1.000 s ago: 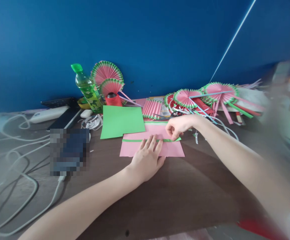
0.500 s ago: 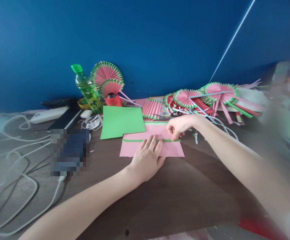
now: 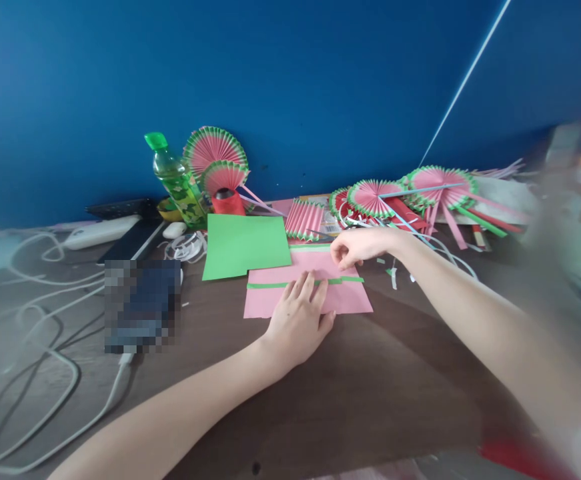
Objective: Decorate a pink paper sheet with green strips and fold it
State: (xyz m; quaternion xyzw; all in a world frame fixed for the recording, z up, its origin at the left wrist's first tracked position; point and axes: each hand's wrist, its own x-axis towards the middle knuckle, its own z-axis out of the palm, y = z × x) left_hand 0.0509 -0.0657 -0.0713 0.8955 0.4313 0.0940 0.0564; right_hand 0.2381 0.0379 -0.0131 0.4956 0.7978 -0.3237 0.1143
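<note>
A pink paper sheet lies on the brown table with a green strip across it. The strip's right end shows a small step, as if two pieces meet. My left hand rests flat on the sheet, fingers spread, their tips at the strip. Above the strip's right part is my right hand, its fingers curled in, nothing visible in them. Behind it lies more pink paper with a green and white edge. A green sheet overlaps the pink paper at the left.
Scissors, partly hidden, lie by a pleated pink piece. Pleated paper fans and paper strips crowd the back right. At the left are a green-capped bottle, a blurred-out phone-like item and white cables. A blue wall stands behind.
My right hand has lifted off the green strip and moved slightly up and back. The stepped right end of the strip now shows. My left hand stays on the sheet.
</note>
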